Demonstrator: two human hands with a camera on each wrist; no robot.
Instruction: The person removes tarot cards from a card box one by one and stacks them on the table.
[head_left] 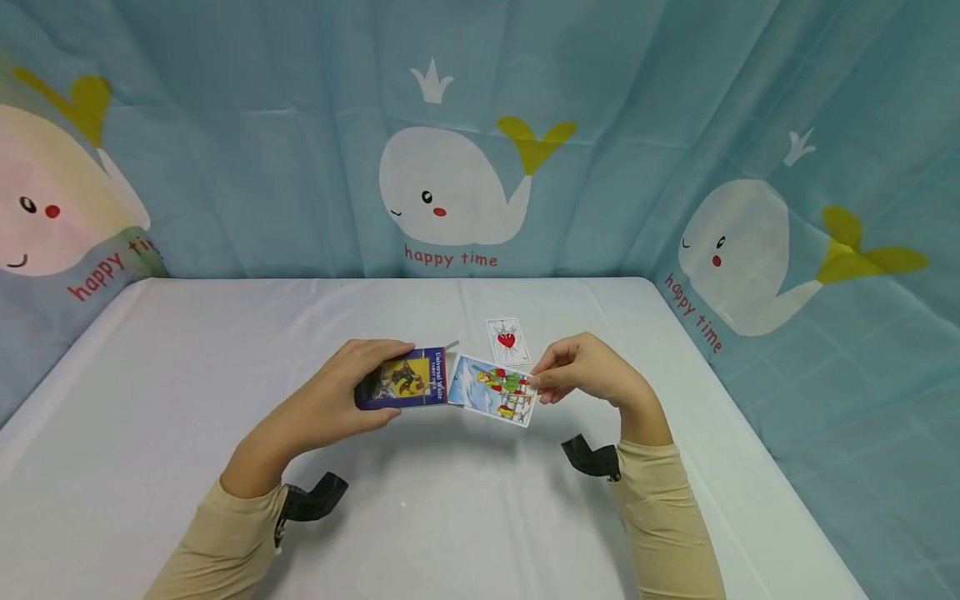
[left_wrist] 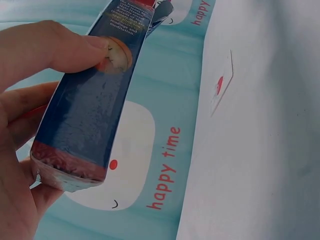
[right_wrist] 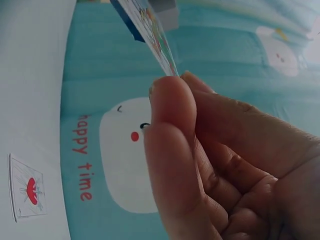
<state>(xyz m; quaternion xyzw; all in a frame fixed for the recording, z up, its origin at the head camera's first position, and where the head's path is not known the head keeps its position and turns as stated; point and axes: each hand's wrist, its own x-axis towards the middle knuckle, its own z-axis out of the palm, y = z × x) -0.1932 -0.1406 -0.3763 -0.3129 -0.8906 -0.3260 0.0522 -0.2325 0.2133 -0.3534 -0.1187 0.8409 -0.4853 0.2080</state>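
Nearest the camera, a beige left sleeve point(head_left: 217, 542) covers the forearm, with a black bracket point(head_left: 317, 497) at its cuff. Beyond it, the left hand point(head_left: 337, 392) grips the blue tarot box point(head_left: 405, 377), thumb on one narrow side and fingers on the opposite one, apparently to steady it with its pale flap point(head_left: 452, 343) end facing right. At that end, raised off the white surface point(head_left: 187, 375), is a picture card point(head_left: 487, 387), face up and tilted; I cannot tell whether its corner sits inside the box. Just past it, a heart card point(head_left: 508, 340) lies flat on the surface. Farther right, the right hand's point(head_left: 592, 371) fingers pinch the picture card's right edge, probably to leave most of its face uncovered. Then come another black bracket point(head_left: 588, 458) and the right sleeve point(head_left: 667, 508). A whale-print curtain point(head_left: 285, 167) walls off the far edge.
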